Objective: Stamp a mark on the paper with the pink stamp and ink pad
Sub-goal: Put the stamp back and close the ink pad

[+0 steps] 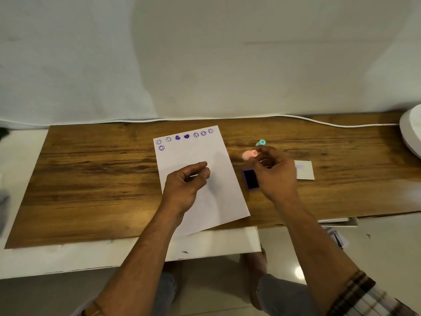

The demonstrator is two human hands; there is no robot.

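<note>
A white paper [218, 197] lies on the wooden board [91, 179], with several purple smiley and heart marks along its top edge. My left hand [184, 183] rests on the paper's middle, fingers loosely curled around nothing. My right hand [273, 172] is just right of the paper and pinches the pink stamp [249, 155] at its fingertips, blurred, above the board. The open purple ink pad [250, 179] sits right below the stamp, partly hidden by my right hand.
A teal stamp [260, 142] lies behind my right hand. The ink pad's white lid [305, 170] lies to the right. A white cable [319, 122] runs along the board's back edge, and a white round object [412, 133] sits at far right.
</note>
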